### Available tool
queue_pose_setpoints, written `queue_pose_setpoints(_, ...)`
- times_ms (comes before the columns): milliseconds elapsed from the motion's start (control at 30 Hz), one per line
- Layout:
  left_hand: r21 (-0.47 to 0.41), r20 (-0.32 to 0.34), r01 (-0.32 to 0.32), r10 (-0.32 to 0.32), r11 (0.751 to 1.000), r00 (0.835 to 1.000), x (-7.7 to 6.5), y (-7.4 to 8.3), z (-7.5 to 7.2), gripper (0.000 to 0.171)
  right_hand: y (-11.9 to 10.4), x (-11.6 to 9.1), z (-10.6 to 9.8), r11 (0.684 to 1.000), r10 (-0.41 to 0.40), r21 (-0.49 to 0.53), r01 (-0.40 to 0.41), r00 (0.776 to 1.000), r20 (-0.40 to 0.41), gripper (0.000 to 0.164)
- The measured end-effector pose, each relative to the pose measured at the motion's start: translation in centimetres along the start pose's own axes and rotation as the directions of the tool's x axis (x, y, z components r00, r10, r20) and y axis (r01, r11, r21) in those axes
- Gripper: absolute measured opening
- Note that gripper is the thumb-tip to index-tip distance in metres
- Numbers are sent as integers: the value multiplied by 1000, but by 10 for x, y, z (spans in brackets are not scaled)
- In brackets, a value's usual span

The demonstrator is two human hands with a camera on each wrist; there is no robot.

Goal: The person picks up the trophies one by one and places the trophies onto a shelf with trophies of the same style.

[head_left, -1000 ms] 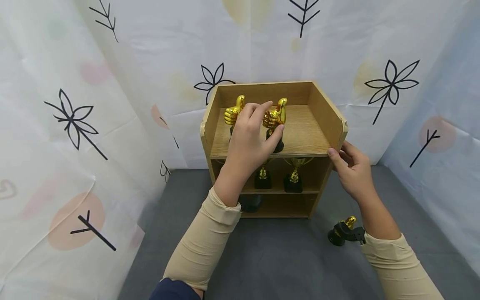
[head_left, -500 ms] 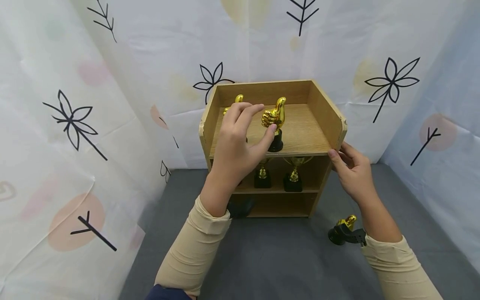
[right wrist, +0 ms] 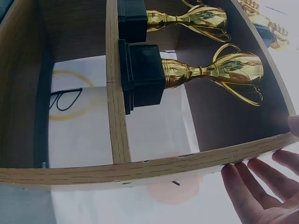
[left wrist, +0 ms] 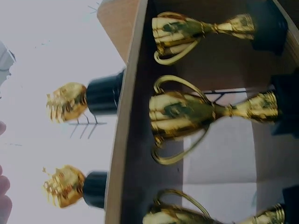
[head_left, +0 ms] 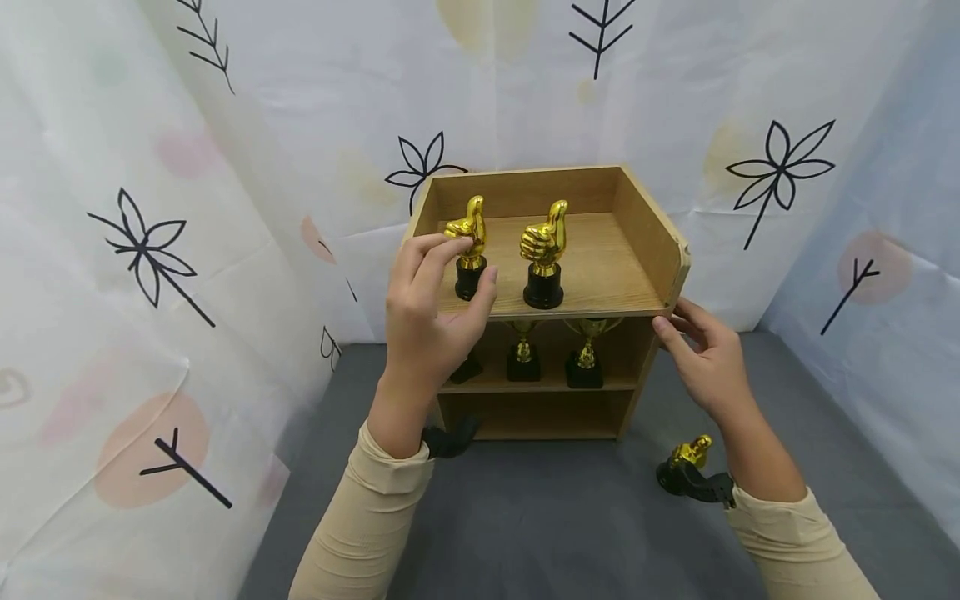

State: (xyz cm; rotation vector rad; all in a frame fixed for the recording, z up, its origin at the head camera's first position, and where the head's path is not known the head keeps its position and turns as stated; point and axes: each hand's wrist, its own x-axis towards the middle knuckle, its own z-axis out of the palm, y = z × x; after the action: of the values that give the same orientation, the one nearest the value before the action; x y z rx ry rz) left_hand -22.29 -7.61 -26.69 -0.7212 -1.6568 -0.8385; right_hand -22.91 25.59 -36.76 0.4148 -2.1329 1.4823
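My left hand (head_left: 431, 312) is in front of the left thumbs-up trophy (head_left: 470, 279), fingers loosely bent. In the left wrist view its fingertips (left wrist: 3, 186) stand apart from both thumbs-up trophies. A second thumbs-up trophy (head_left: 543, 287) stands upright to the right on the same top shelf. At the right side of the wooden shelf unit (head_left: 645, 242), my right hand (head_left: 701, 354) grips the side panel, thumb on its front edge and fingers along the outside. Gold cup trophies (right wrist: 238, 70) on black bases stand on the middle shelf.
Another gold trophy (head_left: 690, 454) with a black base stands on the grey tabletop (head_left: 555, 517), partly covered by the right wrist's black strap (head_left: 708, 487). Below the cups is the bottom shelf (head_left: 547, 417). A patterned white cloth (head_left: 315, 125) hangs behind.
My left hand has moved left and slightly down, away from the right thumbs-up trophy to the left one. Both trophies now show more fully. The right hand keeps its grip on the shelf unit.
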Motion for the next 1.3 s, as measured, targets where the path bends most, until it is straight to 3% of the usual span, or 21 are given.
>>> queue_pose_setpoints(267,20,-94,68,-66,997,993,-16,-11,-14,28,-3,-11,-4,1000,6,-11,-6,1000,19,47)
queue_pose_setpoints(567,33,-182,186,-177,982,967,-34,-28,-22,39,-6,-23,-12,999,-8,-53,8,1000,8,44)
queue_pose_setpoints(1100,24,-132,320,-314,947,940,-59,-48,-23,47,-2,-45,-26,992,-28,-126,28,1000,4,44)
queue_pose_setpoints(1300,16,-104,374,-370,927,923,-65,-51,-22,49,4,-56,-33,988,-34,-148,33,999,0,44)
